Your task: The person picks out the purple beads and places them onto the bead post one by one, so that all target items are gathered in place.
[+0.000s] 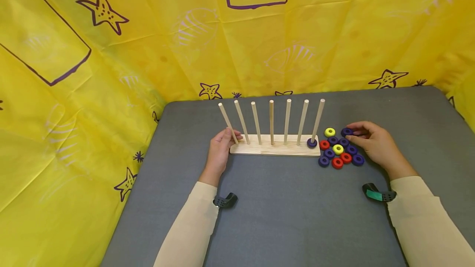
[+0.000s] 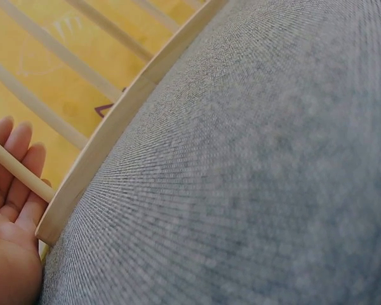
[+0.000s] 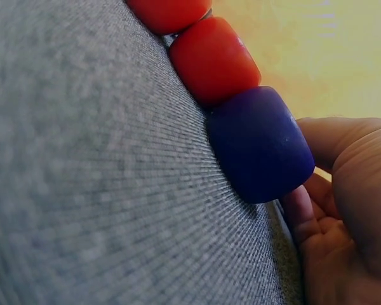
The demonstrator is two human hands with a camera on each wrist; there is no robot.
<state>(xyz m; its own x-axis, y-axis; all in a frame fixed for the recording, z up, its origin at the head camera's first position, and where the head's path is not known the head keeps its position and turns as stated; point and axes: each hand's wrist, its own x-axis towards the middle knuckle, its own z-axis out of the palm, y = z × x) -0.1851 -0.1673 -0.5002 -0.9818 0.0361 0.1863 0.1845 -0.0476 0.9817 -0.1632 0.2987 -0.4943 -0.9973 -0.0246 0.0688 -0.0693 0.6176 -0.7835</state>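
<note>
I saw the person reaching forward with both arms, the left sleeve [image 1: 187,226] and the right sleeve [image 1: 423,221] leaning inward, and beyond the cuffs both wrists were uncovered. The left hand [image 1: 219,149] stood with its palm turned inward, its fingers side by side, only a little bent and quite relaxed. The right hand [image 1: 378,145], well apart from the left, had its forefinger arched and its thumb opposite, in a pinch.

A pale wooden board [image 1: 272,150] lies flat, with seven sticks [image 1: 271,122] poking up. One blue ring [image 1: 307,144] sits low on the end stick. Red, yellow and blue loose rings [image 1: 337,167] bunch beside it.
</note>
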